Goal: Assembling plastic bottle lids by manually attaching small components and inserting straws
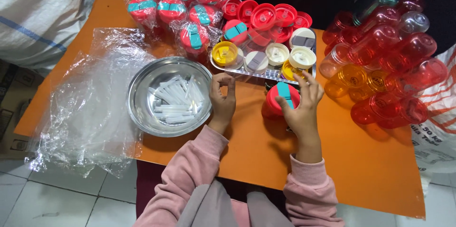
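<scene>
My right hand (300,108) grips a red bottle with a red lid and teal flip tab (283,97), standing upright on the orange table (370,160). My left hand (222,98) hovers just right of a steel bowl (142,89) filled with clear plastic straws (173,101); its fingers are curled together and may pinch something small, which I cannot make out. Both arms wear pink sleeves.
A clear tray (266,72) behind the hands holds yellow, white and red lids. Wrapped capped red bottles (171,10) stand at the back left. Empty red and orange bottles (384,65) lie piled at right. Crumpled clear plastic sheeting (90,98) covers the table's left side.
</scene>
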